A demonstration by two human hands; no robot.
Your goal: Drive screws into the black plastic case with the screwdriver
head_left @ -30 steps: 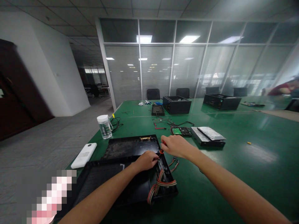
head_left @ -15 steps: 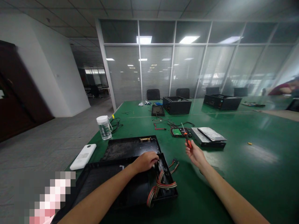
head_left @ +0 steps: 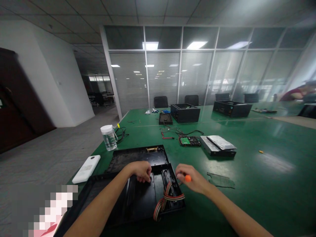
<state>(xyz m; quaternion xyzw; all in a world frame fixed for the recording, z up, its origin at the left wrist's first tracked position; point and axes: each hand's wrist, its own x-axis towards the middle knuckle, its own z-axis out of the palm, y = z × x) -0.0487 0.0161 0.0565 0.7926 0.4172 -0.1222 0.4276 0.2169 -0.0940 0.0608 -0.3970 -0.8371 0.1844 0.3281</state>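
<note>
My right hand [head_left: 195, 180] is closed around a screwdriver [head_left: 188, 178]; its orange handle end shows, and the rest is hidden by my fingers. It is just right of the black case panel [head_left: 138, 204], near a bundle of striped ribbon cables [head_left: 170, 197] draped over the panel's right end. Above the panel's inner face, my left hand [head_left: 142, 170] is closed with fingertips pinched downward; anything between them is too small to make out. Behind lies a second black panel [head_left: 133, 156] with a gold-coloured connector [head_left: 151, 149].
On the green table [head_left: 259, 184] stand a water bottle [head_left: 108, 138] and a white power bank [head_left: 86, 169] at left. Farther back lie a hard drive [head_left: 189, 141], a silver-black drive unit [head_left: 218, 145] and two black computer cases [head_left: 185, 113]. A glassy dark-edged sheet [head_left: 221, 180] lies at right.
My right hand swung out rightward with the screwdriver raised, then came back low beside the panel. My left hand left the panel's right-end strip and moved left over its inner face.
</note>
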